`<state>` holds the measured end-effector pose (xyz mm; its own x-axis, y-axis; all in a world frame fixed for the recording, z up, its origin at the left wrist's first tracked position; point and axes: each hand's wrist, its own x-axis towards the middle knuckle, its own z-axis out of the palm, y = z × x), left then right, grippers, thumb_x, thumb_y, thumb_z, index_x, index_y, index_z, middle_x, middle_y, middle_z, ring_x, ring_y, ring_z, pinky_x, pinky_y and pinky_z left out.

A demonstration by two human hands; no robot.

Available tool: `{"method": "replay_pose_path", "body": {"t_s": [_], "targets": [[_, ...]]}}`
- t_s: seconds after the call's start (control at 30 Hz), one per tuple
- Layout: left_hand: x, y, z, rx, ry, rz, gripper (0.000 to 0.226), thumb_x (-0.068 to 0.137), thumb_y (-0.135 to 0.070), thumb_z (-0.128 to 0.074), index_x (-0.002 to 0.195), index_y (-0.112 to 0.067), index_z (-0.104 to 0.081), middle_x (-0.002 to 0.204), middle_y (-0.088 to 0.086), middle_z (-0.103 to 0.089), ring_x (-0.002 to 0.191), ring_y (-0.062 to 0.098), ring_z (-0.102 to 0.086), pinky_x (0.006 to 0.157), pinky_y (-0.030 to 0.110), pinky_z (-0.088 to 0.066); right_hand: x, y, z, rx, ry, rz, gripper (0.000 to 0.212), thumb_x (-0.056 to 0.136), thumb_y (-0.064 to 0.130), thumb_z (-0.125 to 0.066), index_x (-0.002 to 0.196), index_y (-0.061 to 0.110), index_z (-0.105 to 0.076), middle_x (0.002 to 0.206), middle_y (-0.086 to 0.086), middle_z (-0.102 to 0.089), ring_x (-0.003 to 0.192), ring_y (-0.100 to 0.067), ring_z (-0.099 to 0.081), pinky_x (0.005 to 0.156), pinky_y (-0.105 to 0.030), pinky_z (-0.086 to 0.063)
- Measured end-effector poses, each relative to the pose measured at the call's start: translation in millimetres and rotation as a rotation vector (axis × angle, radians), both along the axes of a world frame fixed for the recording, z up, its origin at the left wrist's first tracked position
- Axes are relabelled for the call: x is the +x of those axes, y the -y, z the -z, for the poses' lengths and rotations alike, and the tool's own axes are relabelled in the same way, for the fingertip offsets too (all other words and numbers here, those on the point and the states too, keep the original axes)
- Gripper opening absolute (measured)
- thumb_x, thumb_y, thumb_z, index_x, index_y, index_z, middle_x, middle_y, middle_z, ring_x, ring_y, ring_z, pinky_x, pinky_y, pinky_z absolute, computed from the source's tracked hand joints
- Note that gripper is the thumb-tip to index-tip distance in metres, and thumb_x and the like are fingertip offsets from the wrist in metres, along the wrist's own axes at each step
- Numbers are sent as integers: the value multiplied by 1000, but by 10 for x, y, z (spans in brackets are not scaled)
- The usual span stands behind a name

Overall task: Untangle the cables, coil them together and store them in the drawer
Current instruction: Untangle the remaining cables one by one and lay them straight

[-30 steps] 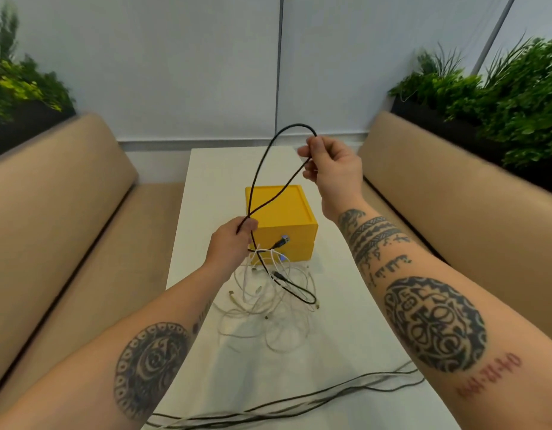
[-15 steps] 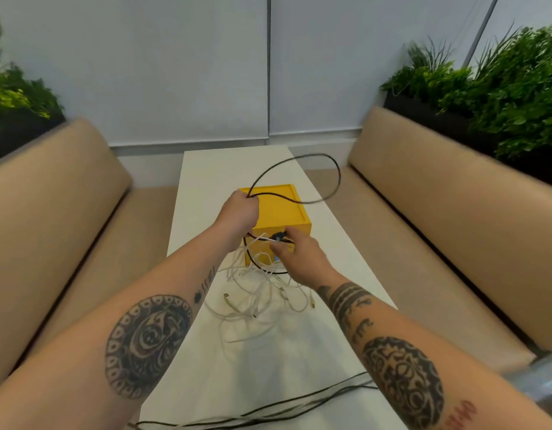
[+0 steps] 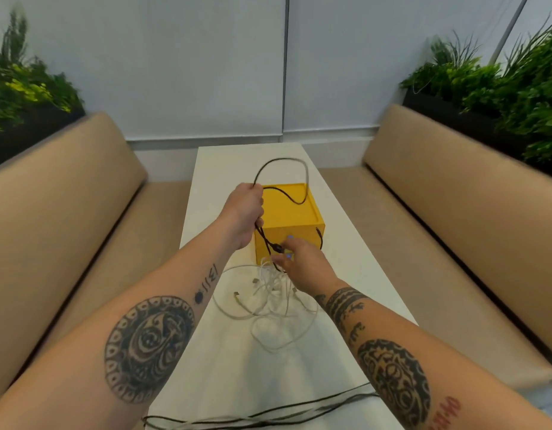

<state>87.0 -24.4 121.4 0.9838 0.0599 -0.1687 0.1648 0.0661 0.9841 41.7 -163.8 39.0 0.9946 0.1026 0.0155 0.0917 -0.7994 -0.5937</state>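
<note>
My left hand (image 3: 245, 212) grips a black cable (image 3: 282, 169) that loops up over the yellow drawer box (image 3: 295, 212) and hangs down in front of it. My right hand (image 3: 302, 262) pinches the lower run of the same black cable near its plug, close to the box front. A tangle of white cables (image 3: 268, 299) lies on the white table (image 3: 346, 243) just below both hands. Whether the drawer is open is hidden behind my hands.
More black cables (image 3: 268, 414) run across the table's near edge. Tan padded benches (image 3: 454, 228) flank the table on both sides, with planters of green plants (image 3: 501, 88) behind them. A grey wall stands at the far end.
My right hand dropped from high above the box to the cable near the box front. My left hand rose to the box's upper left, keeping the loop.
</note>
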Motion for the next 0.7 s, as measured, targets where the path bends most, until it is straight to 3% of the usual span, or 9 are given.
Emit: {"method": "replay_pose_path", "body": {"t_s": [0.07,0.2,0.33,0.4,0.5,0.6,0.7], "targets": [[63,-93,-64,9,63,-71,15,105,-24,-37,102,-14,-48,76,0,-36,59,12,-28,51,28,-24,-28,117,79,7,-93,19,35,97,34,-61,122,11,-65,125,-13,-63,115,-32,-58,86,-32,-46],[135,-214,-186,89,115,-89,15,103,-31,-39,104,-17,-46,74,-2,-39,58,12,-32,49,27,-29,-126,305,227,-10,-166,19,46,97,37,-62,138,19,-56,138,-6,-59,122,-27,-56,88,-24,-38],[120,-253,-187,126,129,-81,18,102,-32,-41,107,-16,-48,75,-2,-41,59,13,-33,50,27,-31,-52,225,133,89,-79,39,52,98,45,-57,143,22,-50,145,-2,-53,128,-24,-52,104,-35,-42],[86,-231,-226,102,177,-83,15,103,-30,-42,99,-17,-47,71,-4,-38,56,12,-32,49,27,-29,-12,167,-6,160,34,39,51,97,49,-55,143,26,-50,146,3,-52,130,-19,-49,109,-40,-40],[0,-122,-395,-42,233,-81,17,104,-26,-42,89,-19,-45,66,-4,-33,53,10,-27,47,25,-24,18,21,-293,248,84,-72,45,100,43,-53,140,23,-53,143,5,-54,129,-13,-49,106,-32,-40],[-91,-10,-591,-166,236,-82,15,105,-25,-43,93,-17,-48,68,-4,-35,54,10,-28,47,25,-23,54,-136,-459,312,4,-100,30,103,33,-49,125,19,-64,124,1,-67,112,-17,-60,98,-35,-48],[-144,0,-651,-35,282,-134,16,105,-30,-43,105,-18,-53,73,-2,-44,62,13,-40,53,28,-34,100,-164,-530,540,-3,-1,21,98,25,-55,94,15,-73,96,-1,-75,94,-24,-69,89,-47,-57]]}}
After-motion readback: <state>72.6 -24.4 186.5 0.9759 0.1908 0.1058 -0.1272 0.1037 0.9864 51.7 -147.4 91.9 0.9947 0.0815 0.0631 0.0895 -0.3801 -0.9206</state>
